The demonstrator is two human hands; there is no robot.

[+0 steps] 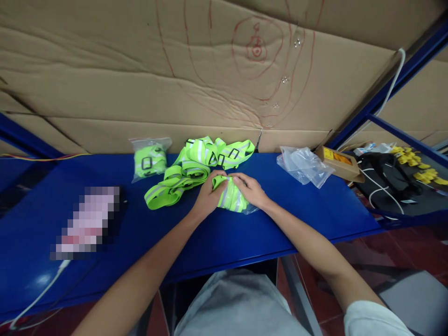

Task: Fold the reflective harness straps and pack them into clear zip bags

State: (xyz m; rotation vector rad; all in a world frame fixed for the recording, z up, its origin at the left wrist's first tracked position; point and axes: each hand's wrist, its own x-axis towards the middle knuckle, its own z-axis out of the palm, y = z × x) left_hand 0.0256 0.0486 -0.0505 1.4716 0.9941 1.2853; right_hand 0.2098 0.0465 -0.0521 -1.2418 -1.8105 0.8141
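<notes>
Between my two hands is a folded neon-yellow reflective strap (232,198) with silvery stripes, at least partly inside a clear plastic bag. My left hand (211,190) grips its left side, thumb on top. On the other side my right hand (249,188) grips the upper right, fingers bent round it. Just behind them lies a loose heap of similar reflective straps (199,156) with black buckles, trailing to the left. A filled clear zip bag (150,159) with a folded strap and a black buckle inside stands at the back left.
Empty clear bags (304,164) lie at the back right beside a small cardboard box (340,163). A pixelated device (87,221) with a white cable (42,294) rests on the blue table (140,238). Cardboard (122,84) walls the back; a blue frame and shelf stand right.
</notes>
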